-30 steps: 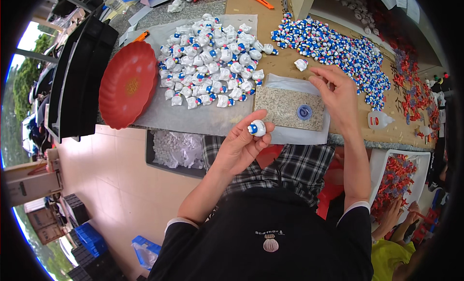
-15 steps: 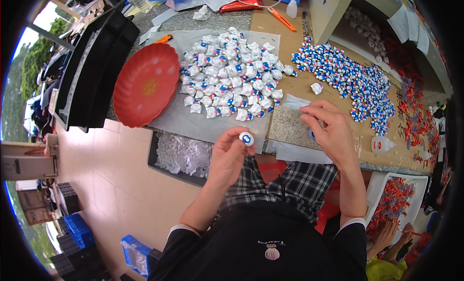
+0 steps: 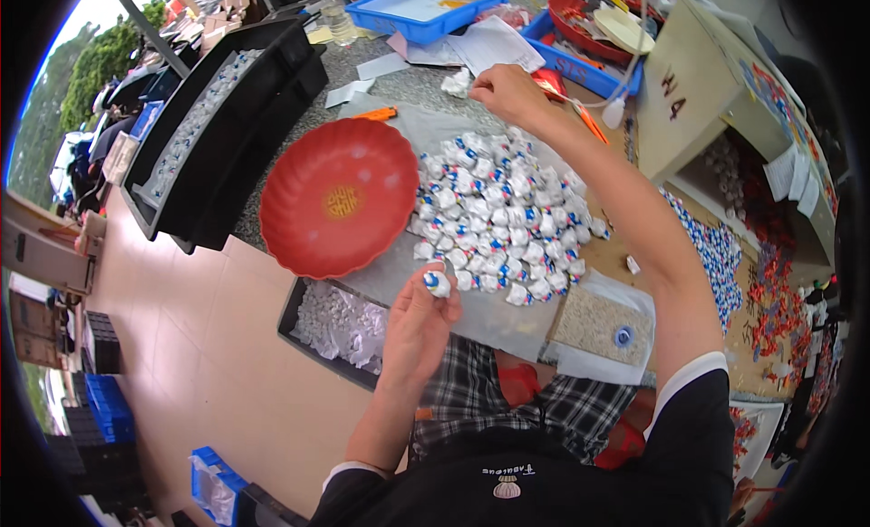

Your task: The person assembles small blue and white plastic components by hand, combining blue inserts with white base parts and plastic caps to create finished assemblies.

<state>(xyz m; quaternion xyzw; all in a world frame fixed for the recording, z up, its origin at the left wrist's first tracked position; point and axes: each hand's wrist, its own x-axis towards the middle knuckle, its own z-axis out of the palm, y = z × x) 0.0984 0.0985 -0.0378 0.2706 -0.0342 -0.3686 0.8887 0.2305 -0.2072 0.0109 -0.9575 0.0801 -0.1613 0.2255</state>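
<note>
My left hand (image 3: 417, 326) pinches a small white and blue plastic figure piece (image 3: 437, 283) between thumb and fingers, just in front of the pile. Stretched far across the table, my right hand (image 3: 509, 94) has its fingers curled together at the edge of a crumpled white tissue (image 3: 457, 83). Below that arm spreads a pile of white pieces with blue, red and yellow marks (image 3: 507, 214) on a pale sheet. A small blue ring-shaped item (image 3: 623, 336) lies on a speckled stone slab (image 3: 584, 323) near the front edge.
A red scalloped bowl (image 3: 308, 246) stands left of the pile, with a black bin (image 3: 217, 155) beyond it. Many small blue and white parts (image 3: 711, 255) lie at the right. Blue trays (image 3: 426, 10), an orange cutter (image 3: 591, 124) and a cabinet (image 3: 698, 92) are farther back.
My right hand has gone from above the stone slab to the tissue at the back. The blue ring-shaped item now shows on the slab. My left hand keeps its piece, now tilted. The view has shifted.
</note>
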